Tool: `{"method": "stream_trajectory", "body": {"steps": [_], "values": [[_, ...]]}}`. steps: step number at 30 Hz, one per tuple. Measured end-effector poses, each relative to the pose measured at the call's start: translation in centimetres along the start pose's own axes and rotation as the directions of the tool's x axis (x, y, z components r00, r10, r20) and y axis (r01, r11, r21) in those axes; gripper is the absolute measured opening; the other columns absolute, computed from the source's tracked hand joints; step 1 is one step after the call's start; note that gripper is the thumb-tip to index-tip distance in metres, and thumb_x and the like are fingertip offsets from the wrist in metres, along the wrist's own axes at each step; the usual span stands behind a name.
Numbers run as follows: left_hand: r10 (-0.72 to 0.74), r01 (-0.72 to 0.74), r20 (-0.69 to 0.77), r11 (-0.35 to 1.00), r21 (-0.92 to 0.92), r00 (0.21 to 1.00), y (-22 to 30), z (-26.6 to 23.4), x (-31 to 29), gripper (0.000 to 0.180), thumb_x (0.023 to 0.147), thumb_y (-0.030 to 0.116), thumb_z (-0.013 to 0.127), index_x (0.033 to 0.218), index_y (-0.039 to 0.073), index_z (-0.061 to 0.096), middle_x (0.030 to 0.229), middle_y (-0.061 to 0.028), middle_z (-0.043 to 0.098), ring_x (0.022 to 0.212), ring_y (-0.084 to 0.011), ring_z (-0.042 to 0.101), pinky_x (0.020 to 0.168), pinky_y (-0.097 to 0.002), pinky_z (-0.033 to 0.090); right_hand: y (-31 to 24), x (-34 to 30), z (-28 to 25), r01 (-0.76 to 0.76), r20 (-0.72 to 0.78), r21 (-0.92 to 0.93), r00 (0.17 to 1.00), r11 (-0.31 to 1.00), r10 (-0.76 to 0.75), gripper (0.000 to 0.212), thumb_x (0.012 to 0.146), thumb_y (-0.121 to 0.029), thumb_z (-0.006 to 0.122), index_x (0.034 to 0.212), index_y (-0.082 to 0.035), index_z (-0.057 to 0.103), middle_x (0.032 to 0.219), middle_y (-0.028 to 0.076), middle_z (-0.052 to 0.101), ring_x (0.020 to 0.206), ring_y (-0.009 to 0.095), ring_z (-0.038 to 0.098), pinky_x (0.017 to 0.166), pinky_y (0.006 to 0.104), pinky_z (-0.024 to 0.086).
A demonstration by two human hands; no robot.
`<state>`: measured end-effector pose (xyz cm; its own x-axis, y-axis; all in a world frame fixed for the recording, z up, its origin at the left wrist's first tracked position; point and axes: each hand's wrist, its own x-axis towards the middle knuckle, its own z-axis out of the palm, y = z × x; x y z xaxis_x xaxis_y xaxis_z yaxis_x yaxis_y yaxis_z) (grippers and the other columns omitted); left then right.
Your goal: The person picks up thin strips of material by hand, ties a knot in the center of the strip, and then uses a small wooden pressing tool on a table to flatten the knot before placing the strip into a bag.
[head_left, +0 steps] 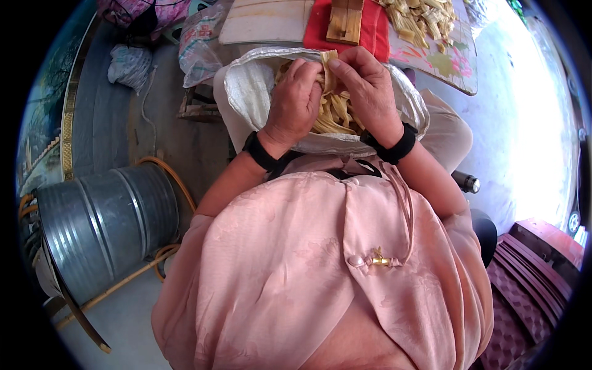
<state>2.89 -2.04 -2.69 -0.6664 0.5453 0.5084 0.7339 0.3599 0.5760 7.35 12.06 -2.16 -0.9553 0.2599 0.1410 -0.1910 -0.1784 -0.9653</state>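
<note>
A white woven sack sits open on my lap, with many pale yellow dried strips inside it. Over its mouth, my left hand is curled closed around the lower part of one flat yellow strip. My right hand pinches the same strip from the other side, thumb against its edge. The strip stands nearly upright between the two hands. Some of its lower end is hidden by my left fingers. Both wrists wear black bands.
Ahead, a low table bears a red cloth, a wooden block and a heap of yellow strips. Plastic bags hang at its left. A metal drum stands left; dark red slatted panels lie at right.
</note>
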Motion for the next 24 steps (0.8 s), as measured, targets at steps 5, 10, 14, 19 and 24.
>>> {"method": "stream_trajectory", "body": {"steps": [5, 10, 14, 19, 24], "values": [[0.171, -0.171, -0.179, 0.985, 0.019, 0.969, 0.4, -0.4, 0.7, 0.029, 0.081, -0.006, 0.049, 0.109, 0.001, 0.055, 0.103, -0.0178, 0.054, 0.095, -0.0349, 0.056, 0.083, -0.0389, 0.047, -0.8, -0.7, 0.5, -0.121, 0.041, -0.077, 0.991, 0.99, 0.125, 0.014, 0.092, -0.014, 0.058, 0.088, -0.001, 0.054, 0.068, 0.001, 0.053, 0.061, 0.007, 0.051, 0.054, 0.0259, 0.043], [0.216, -0.214, -0.152, 0.976, 0.032, 0.964, -0.1, -0.6, 0.9, 0.027, 0.079, -0.007, 0.05, 0.105, 0.001, 0.056, 0.105, -0.0169, 0.053, 0.099, -0.0332, 0.054, 0.085, -0.0388, 0.046, -1.2, -1.4, 0.6, 0.174, 0.083, -0.379, 0.985, 0.909, -0.154, 0.015, 0.091, -0.016, 0.058, 0.092, -0.002, 0.054, 0.071, 0.013, 0.058, 0.064, 0.023, 0.06, 0.057, 0.0325, 0.046], [0.134, -0.145, -0.134, 0.987, -0.072, 0.982, 0.2, -0.5, 0.9, 0.023, 0.082, -0.005, 0.049, 0.103, 0.001, 0.056, 0.099, -0.0153, 0.055, 0.094, -0.0305, 0.057, 0.081, -0.037, 0.046, -2.0, -1.9, 0.3, 0.381, 0.251, -0.648, 0.924, 0.66, -0.287, 0.014, 0.09, -0.016, 0.058, 0.096, -0.004, 0.056, 0.075, 0.019, 0.062, 0.07, 0.034, 0.062, 0.058, 0.039, 0.049], [-0.369, 0.531, 0.394, 0.44, -0.724, 0.842, 0.0, -0.6, -0.2, 0.014, 0.093, 0.001, 0.045, 0.103, 0.0, 0.054, 0.1, -0.0082, 0.059, 0.092, -0.0155, 0.059, 0.08, -0.0296, 0.048, -1.8, -1.2, -0.9, 0.406, 0.301, -0.672, 0.914, 0.619, -0.273, 0.012, 0.088, -0.015, 0.061, 0.089, -0.004, 0.059, 0.069, 0.017, 0.062, 0.065, 0.034, 0.063, 0.054, 0.0389, 0.049], [-0.226, 0.492, 0.437, 0.41, -0.768, 0.871, 0.2, -1.8, 0.7, 0.021, 0.094, 0.001, 0.043, 0.114, 0.003, 0.05, 0.103, -0.0029, 0.056, 0.093, -0.0091, 0.055, 0.085, -0.0236, 0.046, -1.8, -0.3, -2.1, 0.126, 0.2, -0.214, 0.976, 0.969, -0.083, 0.016, 0.089, -0.017, 0.065, 0.092, -0.001, 0.067, 0.075, 0.007, 0.068, 0.067, 0.009, 0.063, 0.059, 0.024, 0.047]]}}
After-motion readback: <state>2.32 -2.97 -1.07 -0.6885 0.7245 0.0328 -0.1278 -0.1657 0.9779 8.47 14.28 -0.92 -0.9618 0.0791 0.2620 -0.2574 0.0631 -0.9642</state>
